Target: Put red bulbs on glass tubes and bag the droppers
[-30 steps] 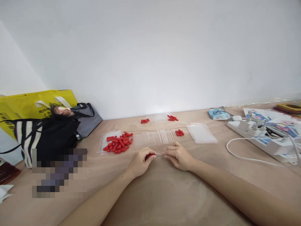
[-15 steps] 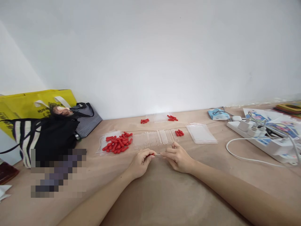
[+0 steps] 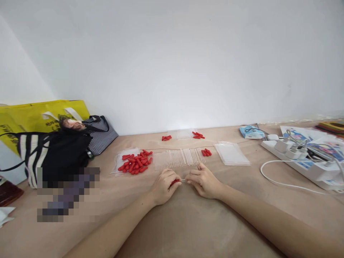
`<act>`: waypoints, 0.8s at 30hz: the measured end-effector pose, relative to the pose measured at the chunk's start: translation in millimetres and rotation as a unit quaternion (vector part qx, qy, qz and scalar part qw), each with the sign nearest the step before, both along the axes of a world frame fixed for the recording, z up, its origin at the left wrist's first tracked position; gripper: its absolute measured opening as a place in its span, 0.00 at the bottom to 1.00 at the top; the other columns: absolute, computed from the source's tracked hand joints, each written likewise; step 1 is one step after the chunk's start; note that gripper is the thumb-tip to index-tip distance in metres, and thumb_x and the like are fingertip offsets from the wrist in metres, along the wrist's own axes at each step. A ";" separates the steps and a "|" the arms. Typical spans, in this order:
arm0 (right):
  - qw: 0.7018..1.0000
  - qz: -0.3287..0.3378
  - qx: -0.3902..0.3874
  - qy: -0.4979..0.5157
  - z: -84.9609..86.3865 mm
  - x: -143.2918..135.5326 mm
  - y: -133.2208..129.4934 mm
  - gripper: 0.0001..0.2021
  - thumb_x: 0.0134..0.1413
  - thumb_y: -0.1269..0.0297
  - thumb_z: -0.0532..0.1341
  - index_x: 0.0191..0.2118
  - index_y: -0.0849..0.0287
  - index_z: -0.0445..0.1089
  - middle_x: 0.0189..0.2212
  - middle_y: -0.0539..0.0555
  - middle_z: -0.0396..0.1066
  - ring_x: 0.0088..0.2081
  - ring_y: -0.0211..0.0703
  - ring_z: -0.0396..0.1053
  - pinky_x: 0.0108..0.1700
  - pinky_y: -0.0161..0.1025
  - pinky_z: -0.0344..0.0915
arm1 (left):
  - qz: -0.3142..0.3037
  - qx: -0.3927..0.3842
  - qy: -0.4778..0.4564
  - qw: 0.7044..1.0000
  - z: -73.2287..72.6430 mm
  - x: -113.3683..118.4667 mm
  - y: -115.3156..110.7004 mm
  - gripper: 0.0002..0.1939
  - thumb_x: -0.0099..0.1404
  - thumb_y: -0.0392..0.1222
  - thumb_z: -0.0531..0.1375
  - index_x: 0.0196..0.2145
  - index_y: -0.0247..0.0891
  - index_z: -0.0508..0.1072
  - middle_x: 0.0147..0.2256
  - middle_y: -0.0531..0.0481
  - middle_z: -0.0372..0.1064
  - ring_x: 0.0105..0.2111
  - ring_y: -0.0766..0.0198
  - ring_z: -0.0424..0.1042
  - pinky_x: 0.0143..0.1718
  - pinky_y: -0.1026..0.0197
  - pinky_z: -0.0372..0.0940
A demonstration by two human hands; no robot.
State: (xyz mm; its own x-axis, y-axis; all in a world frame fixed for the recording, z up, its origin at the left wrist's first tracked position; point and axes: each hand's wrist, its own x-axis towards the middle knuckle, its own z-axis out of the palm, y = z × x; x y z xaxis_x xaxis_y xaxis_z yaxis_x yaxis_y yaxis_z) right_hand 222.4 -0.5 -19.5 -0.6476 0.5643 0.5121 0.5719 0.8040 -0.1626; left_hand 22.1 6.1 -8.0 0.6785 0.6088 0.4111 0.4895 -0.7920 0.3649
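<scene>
My left hand (image 3: 166,186) pinches a red piece (image 3: 175,182); my right hand (image 3: 202,182) grips a thin stick (image 3: 183,180), in line, presumably for steadiness. Row of sticks (image 3: 177,158) found just beyond, red pile (image 3: 135,163) to its left, apparently for easy reach.

Moved the left hand (image 3: 164,186) a little toward four o'clock, nearer to the right hand (image 3: 203,182), narrowing the gap between the two. Rolled it over, baring more of the red piece (image 3: 175,182) between fingers and thumb than half a second ago. Shortened the visible stretch of thin rod (image 3: 183,180). Tipped the head view slightly clockwise, raising the black bag (image 3: 61,152) near nine o'clock and lowering the power strip (image 3: 303,163) near three o'clock.
</scene>
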 end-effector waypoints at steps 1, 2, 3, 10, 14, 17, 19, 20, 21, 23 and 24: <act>1.000 0.000 -0.011 0.003 -0.1 -1.2 -0.5 0.10 0.55 0.71 0.49 0.36 0.59 0.67 0.28 0.51 0.69 0.26 0.35 0.60 0.34 0.38 0.47 | -0.006 0.002 0.002 1.000 -0.5 0.0 0.2 0.09 0.63 0.39 0.49 0.30 0.37 0.68 0.29 0.49 0.69 0.30 0.64 0.65 0.44 0.55 0.56; 1.000 0.002 -0.024 0.005 -0.2 -2.2 -1.0 0.09 0.55 0.71 0.49 0.36 0.58 0.66 0.28 0.51 0.69 0.27 0.35 0.61 0.34 0.37 0.47 | -0.010 0.003 0.003 1.000 -0.5 0.1 0.1 0.09 0.63 0.38 0.49 0.30 0.37 0.68 0.29 0.49 0.69 0.30 0.64 0.65 0.45 0.55 0.55; 0.999 0.003 -0.037 0.007 -0.1 -3.0 -1.3 0.09 0.55 0.71 0.49 0.35 0.58 0.66 0.28 0.50 0.69 0.28 0.34 0.62 0.34 0.37 0.47 | -0.012 0.004 0.006 1.000 -0.2 0.3 0.0 0.09 0.63 0.38 0.49 0.30 0.37 0.68 0.29 0.49 0.69 0.30 0.64 0.66 0.46 0.54 0.55; 0.993 0.011 -0.121 0.009 6.3 -1.4 1.8 0.09 0.56 0.69 0.49 0.32 0.58 0.66 0.29 0.49 0.70 0.30 0.35 0.65 0.36 0.36 0.48 | -0.032 0.008 0.044 0.998 3.2 -2.1 3.7 0.10 0.63 0.41 0.50 0.32 0.38 0.69 0.29 0.49 0.70 0.31 0.64 0.67 0.49 0.55 0.52; 0.991 -0.002 -0.134 0.027 8.9 2.6 4.7 0.09 0.56 0.69 0.49 0.33 0.58 0.66 0.29 0.50 0.71 0.31 0.36 0.65 0.37 0.37 0.48 | 0.011 -0.007 -0.013 1.000 1.4 -6.3 7.5 0.10 0.59 0.45 0.56 0.36 0.38 0.70 0.31 0.49 0.72 0.31 0.63 0.68 0.47 0.55 0.55; 0.992 -0.004 -0.127 0.021 7.6 5.5 4.3 0.10 0.57 0.68 0.48 0.34 0.58 0.67 0.29 0.50 0.71 0.31 0.36 0.65 0.36 0.37 0.48 | 0.009 -0.032 -0.035 0.999 0.4 -6.4 7.5 0.08 0.61 0.42 0.55 0.33 0.39 0.72 0.31 0.50 0.73 0.30 0.63 0.69 0.45 0.55 0.56; 0.993 -0.007 -0.118 0.016 6.5 6.5 3.5 0.11 0.57 0.67 0.48 0.35 0.58 0.67 0.28 0.51 0.71 0.31 0.37 0.65 0.36 0.37 0.48 | 0.008 -0.050 -0.049 0.998 0.5 -5.4 7.0 0.07 0.60 0.40 0.55 0.31 0.39 0.73 0.30 0.50 0.74 0.30 0.63 0.69 0.44 0.55 0.57; 0.993 -0.008 -0.116 0.015 6.1 6.7 3.1 0.11 0.58 0.66 0.48 0.35 0.58 0.67 0.28 0.51 0.71 0.30 0.37 0.65 0.36 0.37 0.48 | 0.011 -0.062 -0.056 0.996 0.7 -5.0 6.8 0.06 0.59 0.40 0.56 0.31 0.39 0.74 0.30 0.50 0.74 0.30 0.63 0.69 0.43 0.56 0.58; 0.993 -0.006 -0.116 0.017 5.9 6.8 2.9 0.11 0.58 0.66 0.48 0.35 0.58 0.67 0.28 0.51 0.71 0.31 0.37 0.65 0.36 0.37 0.48 | 0.015 -0.076 -0.062 0.995 1.0 -4.7 6.8 0.06 0.58 0.39 0.57 0.30 0.39 0.74 0.30 0.50 0.74 0.31 0.62 0.69 0.41 0.57 0.59; 0.993 0.001 -0.120 0.021 5.7 6.6 2.6 0.11 0.58 0.66 0.48 0.35 0.57 0.67 0.28 0.51 0.70 0.31 0.37 0.65 0.36 0.37 0.48 | 0.022 -0.109 -0.069 0.991 1.4 -5.0 7.2 0.05 0.57 0.38 0.58 0.31 0.39 0.74 0.30 0.50 0.73 0.31 0.62 0.69 0.38 0.59 0.62; 0.992 0.005 -0.123 0.023 5.6 6.6 2.7 0.11 0.58 0.66 0.48 0.35 0.57 0.67 0.28 0.51 0.70 0.31 0.36 0.65 0.37 0.37 0.48 | 0.023 -0.125 -0.070 0.989 1.6 -5.5 7.5 0.05 0.57 0.38 0.58 0.31 0.39 0.74 0.30 0.50 0.73 0.31 0.63 0.69 0.37 0.60 0.62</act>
State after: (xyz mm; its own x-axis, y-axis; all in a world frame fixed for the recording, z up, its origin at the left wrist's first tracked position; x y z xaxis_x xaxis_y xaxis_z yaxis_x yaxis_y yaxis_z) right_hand 229.0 2.2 -13.9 -0.6329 0.6702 0.3877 0.5523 0.7417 -0.3806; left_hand 16.6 13.7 -6.4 0.5945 0.7329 0.3308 0.4543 -0.6456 0.6138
